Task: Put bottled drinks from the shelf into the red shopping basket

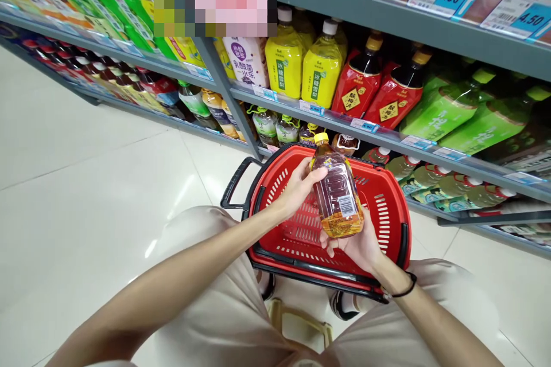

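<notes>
I hold an amber drink bottle (pixel 337 194) with a yellow cap over a red shopping basket (pixel 390 206) on the floor. Its barcode label faces me. My left hand (pixel 297 186) grips the bottle's upper side near the neck. My right hand (pixel 359 243) cups its base from below, with a black band on that wrist. The basket looks empty inside. My knees in beige trousers frame the basket.
Grey store shelves (pixel 387 17) run from the left to the far right, stocked with yellow, red and green drink bottles and blue price tags. The basket's black handle (pixel 235 183) sticks out to the left. White tiled floor (pixel 86 183) spreads on the left.
</notes>
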Available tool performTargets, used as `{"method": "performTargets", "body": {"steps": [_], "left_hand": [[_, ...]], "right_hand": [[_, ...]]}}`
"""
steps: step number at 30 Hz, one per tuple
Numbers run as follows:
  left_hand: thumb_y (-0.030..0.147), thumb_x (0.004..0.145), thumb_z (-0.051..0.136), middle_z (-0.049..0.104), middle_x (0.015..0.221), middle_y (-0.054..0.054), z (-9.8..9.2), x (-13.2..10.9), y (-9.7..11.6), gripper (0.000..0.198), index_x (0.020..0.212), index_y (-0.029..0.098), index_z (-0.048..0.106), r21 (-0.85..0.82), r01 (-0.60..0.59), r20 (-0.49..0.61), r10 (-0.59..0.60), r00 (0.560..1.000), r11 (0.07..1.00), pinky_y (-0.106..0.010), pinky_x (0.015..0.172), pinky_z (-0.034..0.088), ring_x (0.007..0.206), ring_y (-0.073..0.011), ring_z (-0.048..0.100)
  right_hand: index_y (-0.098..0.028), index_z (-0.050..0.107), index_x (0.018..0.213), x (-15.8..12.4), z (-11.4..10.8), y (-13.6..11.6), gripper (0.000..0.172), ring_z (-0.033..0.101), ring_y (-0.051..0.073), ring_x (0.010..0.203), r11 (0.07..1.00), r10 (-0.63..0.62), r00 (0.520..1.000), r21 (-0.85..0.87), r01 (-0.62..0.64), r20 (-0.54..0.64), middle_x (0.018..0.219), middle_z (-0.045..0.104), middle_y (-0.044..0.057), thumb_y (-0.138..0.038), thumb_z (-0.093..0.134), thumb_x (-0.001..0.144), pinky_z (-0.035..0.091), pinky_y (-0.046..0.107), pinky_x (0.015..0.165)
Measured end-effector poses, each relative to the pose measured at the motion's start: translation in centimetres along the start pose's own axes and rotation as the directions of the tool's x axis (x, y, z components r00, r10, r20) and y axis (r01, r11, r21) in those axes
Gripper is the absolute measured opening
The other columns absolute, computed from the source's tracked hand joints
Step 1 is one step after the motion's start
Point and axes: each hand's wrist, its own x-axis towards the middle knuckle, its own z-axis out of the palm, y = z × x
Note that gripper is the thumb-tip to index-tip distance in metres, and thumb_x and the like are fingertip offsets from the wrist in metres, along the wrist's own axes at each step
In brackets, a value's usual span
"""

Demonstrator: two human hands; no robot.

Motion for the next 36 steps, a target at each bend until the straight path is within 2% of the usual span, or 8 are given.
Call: {"method": "performTargets", "body": {"steps": [5, 12, 22, 31, 36], "left_hand": [[0.056, 0.082, 0.077, 0.072, 0.12, -0.009, 0.4, 0.1, 0.2, 0.054, 0.118, 0.018, 0.063, 0.045, -0.061, 0.035, 0.06, 0.998, 0.997, -0.038, 0.099, 0.049, 0.113, -0.0271, 0.066], [0.057, 0.081, 0.075, 0.072, 0.111, -0.007, 0.3, 0.1, 0.4, 0.053, 0.115, 0.018, 0.062, 0.084, -0.036, 0.031, 0.033, 0.999, 0.996, -0.037, 0.093, 0.049, 0.105, -0.0258, 0.067], [0.057, 0.084, 0.072, 0.072, 0.109, -0.008, 0.2, -0.1, 0.5, 0.051, 0.113, 0.016, 0.064, 0.126, -0.079, 0.029, 0.076, 0.997, 0.989, -0.037, 0.092, 0.049, 0.102, -0.0258, 0.066], [0.055, 0.084, 0.073, 0.073, 0.123, -0.01, 0.1, 0.0, 0.4, 0.052, 0.119, 0.017, 0.063, 0.108, -0.104, 0.072, 0.096, 0.993, 0.989, -0.04, 0.102, 0.049, 0.117, -0.0299, 0.066], [0.061, 0.089, 0.068, 0.073, 0.127, -0.011, -0.1, 0.6, -0.5, 0.056, 0.125, 0.018, 0.067, 0.022, -0.099, 0.034, 0.099, 0.995, 0.995, -0.044, 0.109, 0.049, 0.127, -0.0319, 0.064]], "right_hand": [[-0.011, 0.078, 0.099, -0.2, -0.3, 0.0, 0.084, 0.069, 0.025, 0.073, 1.0, -0.005, 1.0, -0.005, 0.005, -0.015, 0.081, 0.075, 0.016, -0.09, 0.049, 0.087, 0.055, 0.031, 0.059], [-0.012, 0.077, 0.097, -0.1, -0.4, 0.1, 0.081, 0.069, 0.024, 0.071, 1.0, -0.003, 1.0, 0.008, 0.003, -0.016, 0.078, 0.074, 0.014, -0.088, 0.053, 0.086, 0.054, 0.03, 0.057], [-0.012, 0.077, 0.102, 0.0, -0.6, 0.2, 0.08, 0.068, 0.024, 0.068, 1.0, -0.007, 1.0, -0.025, 0.007, -0.013, 0.077, 0.074, 0.014, -0.086, 0.05, 0.089, 0.054, 0.031, 0.057], [-0.016, 0.076, 0.099, -0.2, -0.8, -0.3, 0.067, 0.074, 0.03, 0.081, 0.995, -0.072, 0.995, -0.074, 0.067, -0.073, 0.083, 0.077, 0.013, -0.078, 0.053, 0.091, 0.056, 0.033, 0.055], [-0.018, 0.074, 0.112, -0.2, -0.4, -0.8, 0.064, 0.075, 0.029, 0.08, 0.989, -0.123, 0.983, -0.094, 0.11, -0.134, 0.089, 0.078, 0.012, -0.076, 0.057, 0.092, 0.061, 0.038, 0.059]]}}
